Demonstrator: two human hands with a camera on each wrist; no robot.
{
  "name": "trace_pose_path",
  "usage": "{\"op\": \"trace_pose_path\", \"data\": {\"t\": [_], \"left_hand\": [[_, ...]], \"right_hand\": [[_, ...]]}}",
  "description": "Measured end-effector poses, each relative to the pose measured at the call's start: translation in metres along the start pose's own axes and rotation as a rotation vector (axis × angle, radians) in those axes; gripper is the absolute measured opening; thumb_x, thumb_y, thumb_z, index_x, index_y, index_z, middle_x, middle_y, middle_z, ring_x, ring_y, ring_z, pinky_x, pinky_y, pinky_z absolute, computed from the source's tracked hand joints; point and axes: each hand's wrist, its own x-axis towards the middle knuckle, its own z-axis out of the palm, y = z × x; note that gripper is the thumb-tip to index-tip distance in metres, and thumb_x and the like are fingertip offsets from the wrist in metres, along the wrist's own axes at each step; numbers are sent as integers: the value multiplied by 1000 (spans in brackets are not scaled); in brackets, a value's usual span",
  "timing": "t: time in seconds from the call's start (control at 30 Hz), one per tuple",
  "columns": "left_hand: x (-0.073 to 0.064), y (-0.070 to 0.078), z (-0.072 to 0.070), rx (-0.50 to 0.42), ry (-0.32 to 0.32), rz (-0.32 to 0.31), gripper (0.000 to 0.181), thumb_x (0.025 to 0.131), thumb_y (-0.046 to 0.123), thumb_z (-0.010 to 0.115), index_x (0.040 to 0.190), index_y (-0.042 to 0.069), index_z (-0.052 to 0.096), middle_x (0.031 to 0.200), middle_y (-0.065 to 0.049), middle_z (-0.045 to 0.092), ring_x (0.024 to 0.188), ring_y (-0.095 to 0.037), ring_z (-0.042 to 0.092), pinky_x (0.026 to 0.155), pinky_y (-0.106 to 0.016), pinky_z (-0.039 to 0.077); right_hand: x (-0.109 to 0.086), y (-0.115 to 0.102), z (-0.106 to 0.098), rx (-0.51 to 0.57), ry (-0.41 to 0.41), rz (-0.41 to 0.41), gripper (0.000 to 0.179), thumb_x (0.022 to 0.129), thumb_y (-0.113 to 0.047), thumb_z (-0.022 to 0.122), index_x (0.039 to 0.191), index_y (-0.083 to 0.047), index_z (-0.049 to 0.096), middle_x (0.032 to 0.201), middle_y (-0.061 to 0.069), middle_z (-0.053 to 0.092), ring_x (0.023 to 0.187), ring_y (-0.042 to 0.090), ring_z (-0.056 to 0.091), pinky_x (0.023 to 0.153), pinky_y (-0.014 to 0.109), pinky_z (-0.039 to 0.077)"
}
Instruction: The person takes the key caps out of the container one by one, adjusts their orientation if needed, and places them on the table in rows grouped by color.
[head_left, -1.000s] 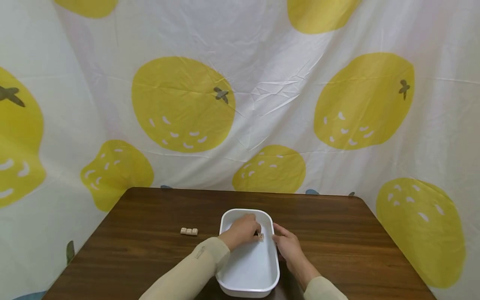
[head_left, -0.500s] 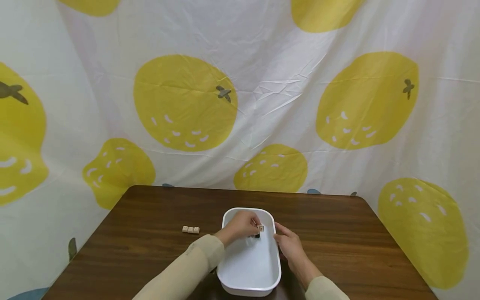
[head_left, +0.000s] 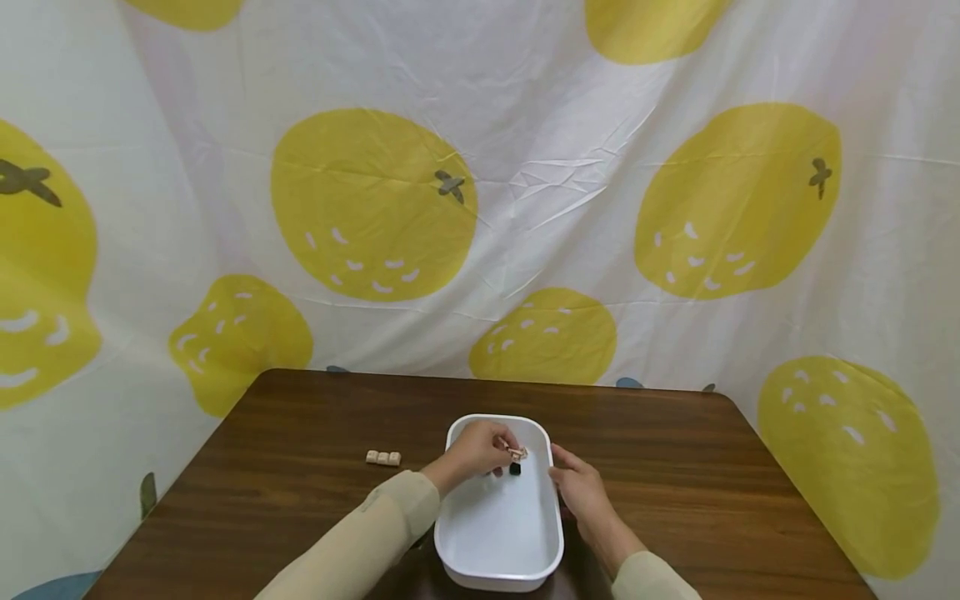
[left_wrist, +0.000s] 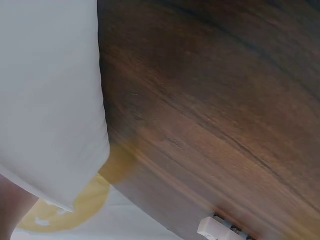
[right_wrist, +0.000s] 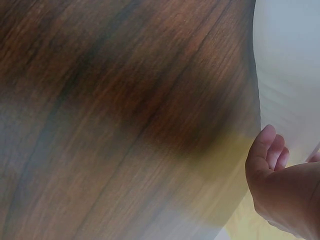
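Observation:
A white rectangular tray (head_left: pixel 498 533) stands on the dark wooden table. My left hand (head_left: pixel 480 448) reaches over its left rim and pinches a small beige piece with brownish edges (head_left: pixel 518 454) near the inner right wall; its kind is too small to tell. Just below that, a small black block (head_left: pixel 514 469) shows against the tray floor. Outside the tray, my right hand (head_left: pixel 585 493) touches the right wall, its fingers up at the rim. In the right wrist view the relaxed fingers (right_wrist: pixel 261 145) lie against the white side.
Left of the tray, 3 small beige keycap-like blocks (head_left: pixel 383 458) sit in a row; the left wrist view shows dark parts under them. A white curtain with yellow fruit (head_left: pixel 375 204) hangs behind the table (head_left: pixel 675 467).
My left hand has shifted slightly up and left inside the tray, with the beige piece turning in its fingers. The black block has come into view below. My right hand stays at the wall.

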Motion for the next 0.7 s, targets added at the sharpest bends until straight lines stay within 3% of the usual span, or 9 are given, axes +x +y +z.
{"op": "trace_pose_path", "data": {"t": [0.23, 0.3, 0.5, 0.6, 0.7], "left_hand": [[-3, -1, -3, -32, 4, -14, 12, 79, -8, 66, 88, 0, 68, 61, -2, 61, 48, -9, 55, 44, -20, 40], [-4, 0, -4, -41, 5, -28, 10, 82, -4, 68, 90, 1, 68, 62, -2, 61, 51, -9, 55, 45, -20, 40], [-4, 2, -8, -63, 11, -76, 6, 89, 11, 72, 89, 6, 68, 76, -14, 70, 58, -18, 61, 50, -25, 46], [-5, 3, -9, -62, 12, -55, 10, 88, 9, 74, 94, 3, 70, 77, -13, 70, 63, -23, 65, 53, -28, 49], [-5, 2, -11, -20, 22, -10, 20, 85, 7, 75, 103, -2, 71, 79, -6, 69, 69, -19, 65, 59, -26, 50]], "right_hand": [[0, 0, 0, 8, -4, 2, 47, 97, -9, 50, 143, -1, 49, 120, 26, 62, 93, 29, 64, 68, 39, 53], [0, 0, 0, 5, -6, 4, 47, 97, -9, 50, 144, -1, 49, 121, 27, 61, 95, 29, 63, 69, 39, 53], [0, -2, 0, -4, -8, 13, 47, 98, -10, 50, 144, -2, 49, 123, 27, 60, 98, 30, 62, 71, 40, 53], [0, -2, 0, -6, -4, 19, 47, 98, -10, 50, 144, -2, 49, 122, 26, 61, 98, 30, 62, 70, 40, 52], [0, -2, 0, -10, -2, 25, 47, 98, -10, 51, 144, -2, 49, 122, 26, 61, 97, 29, 63, 70, 39, 52]]}}
